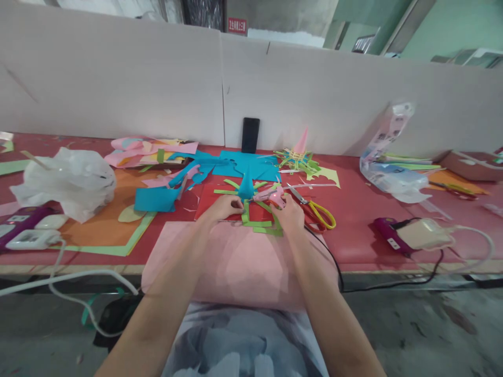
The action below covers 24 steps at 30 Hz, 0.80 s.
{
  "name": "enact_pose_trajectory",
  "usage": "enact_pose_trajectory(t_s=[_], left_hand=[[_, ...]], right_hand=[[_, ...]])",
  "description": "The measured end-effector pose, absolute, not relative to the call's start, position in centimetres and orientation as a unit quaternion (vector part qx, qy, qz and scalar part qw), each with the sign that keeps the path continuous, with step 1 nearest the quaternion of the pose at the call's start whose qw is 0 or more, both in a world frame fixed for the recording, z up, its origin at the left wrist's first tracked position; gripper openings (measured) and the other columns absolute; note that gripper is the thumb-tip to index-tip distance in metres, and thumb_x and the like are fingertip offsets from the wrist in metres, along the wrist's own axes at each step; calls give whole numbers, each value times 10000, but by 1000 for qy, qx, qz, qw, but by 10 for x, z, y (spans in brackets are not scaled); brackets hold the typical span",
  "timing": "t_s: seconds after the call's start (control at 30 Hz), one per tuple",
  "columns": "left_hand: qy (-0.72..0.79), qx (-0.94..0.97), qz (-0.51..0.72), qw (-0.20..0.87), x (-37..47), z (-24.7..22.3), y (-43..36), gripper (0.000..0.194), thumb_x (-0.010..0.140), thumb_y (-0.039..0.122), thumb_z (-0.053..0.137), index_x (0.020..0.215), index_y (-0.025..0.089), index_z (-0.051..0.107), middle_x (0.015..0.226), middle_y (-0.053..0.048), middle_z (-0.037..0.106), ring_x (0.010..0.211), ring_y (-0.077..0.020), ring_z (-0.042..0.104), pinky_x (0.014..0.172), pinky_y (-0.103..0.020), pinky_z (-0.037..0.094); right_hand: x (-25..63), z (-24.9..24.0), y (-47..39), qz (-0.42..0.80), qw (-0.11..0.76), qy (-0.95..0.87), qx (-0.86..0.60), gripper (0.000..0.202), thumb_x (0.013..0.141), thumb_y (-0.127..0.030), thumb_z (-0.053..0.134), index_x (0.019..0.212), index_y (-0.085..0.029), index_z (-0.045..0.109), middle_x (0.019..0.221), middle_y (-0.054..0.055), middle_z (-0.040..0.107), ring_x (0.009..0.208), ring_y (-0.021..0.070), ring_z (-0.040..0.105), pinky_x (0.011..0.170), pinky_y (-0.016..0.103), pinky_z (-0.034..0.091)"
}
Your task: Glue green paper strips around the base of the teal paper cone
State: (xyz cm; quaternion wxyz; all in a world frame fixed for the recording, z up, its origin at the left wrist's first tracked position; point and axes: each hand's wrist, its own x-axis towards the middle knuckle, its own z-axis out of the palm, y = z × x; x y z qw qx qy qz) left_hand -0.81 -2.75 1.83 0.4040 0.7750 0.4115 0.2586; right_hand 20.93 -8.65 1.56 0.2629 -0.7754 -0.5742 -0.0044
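Observation:
My right hand (288, 212) is wrapped round a pink hot glue gun (275, 196), whose nozzle points left at the foot of a blue paper cone (247, 187). Green paper strips (231, 183) spread out from the cone's base. My left hand (228, 207) is closed in a pinch at a green strip (245, 213) on the near side of the cone. Under the cone lies red paper (207, 196). Loose green strips (262, 230) rest by the edge of a pink pad (236, 262). Scissors with yellow handles (322, 213) lie beside my right hand.
Behind stand a black phone (250, 135) and a pink paper cone with green strips (301, 146). Blue paper scraps (157, 199) and a crumpled plastic bag (74, 178) lie left. On the right are a purple power strip (387, 233), a plug and a black cable (334, 256).

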Motion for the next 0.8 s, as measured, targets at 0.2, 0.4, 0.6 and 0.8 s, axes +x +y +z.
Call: enact_pose_trajectory(t_s=[0.2,0.4,0.6,0.8], left_hand=[[416,772,263,403,-8,18,-29,152,691,305,673,681,166,613,700,-13,637,675,-143,592,649,-271,450],[415,778,261,394,-7,18,-29,160,693,316,665,682,167,608,701,-13,636,674,-144,589,639,-266,443],[412,780,259,394,-8,19,-29,152,697,309,660,686,167,609,701,-16,639,670,-144,588,631,-262,441],[408,780,262,395,-8,17,-28,172,696,320,666,688,160,605,702,-16,640,668,-141,585,620,-255,439]], right_hand=[[210,14,-85,-10,260,-575,-776,358,780,-438,584,1050,-206,541,927,71,684,840,229,639,675,289,418],[209,16,-87,-12,255,-574,-778,361,784,-449,586,1050,-209,543,958,72,684,842,233,639,667,283,409],[209,16,-87,-11,257,-576,-776,353,793,-443,583,1054,-209,546,945,69,683,830,221,636,659,275,402],[209,13,-86,-13,261,-576,-775,354,787,-433,590,1058,-209,549,943,70,683,827,226,637,641,274,396]])
